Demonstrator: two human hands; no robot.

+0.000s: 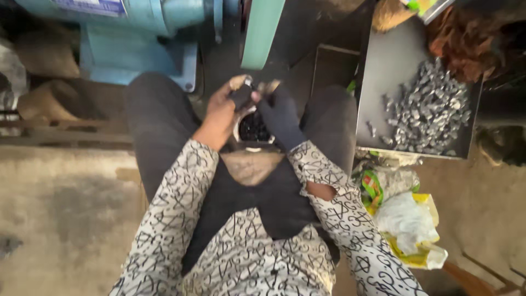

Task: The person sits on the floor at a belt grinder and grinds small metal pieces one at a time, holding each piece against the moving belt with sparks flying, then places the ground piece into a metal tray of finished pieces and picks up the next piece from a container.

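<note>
Hands together over lap, small part between them.
Left hand (222, 109) and gloved right hand (279, 112) both pinched closed on dark part (242, 94).

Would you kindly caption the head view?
Seated person's left hand and gloved right hand meet above a small cup.

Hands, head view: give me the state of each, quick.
Left hand: closed around a small dark piece, fingertips covered.
Right hand: dark glove, fingers pinched at the same piece; whether it grips it cannot be told.
</note>
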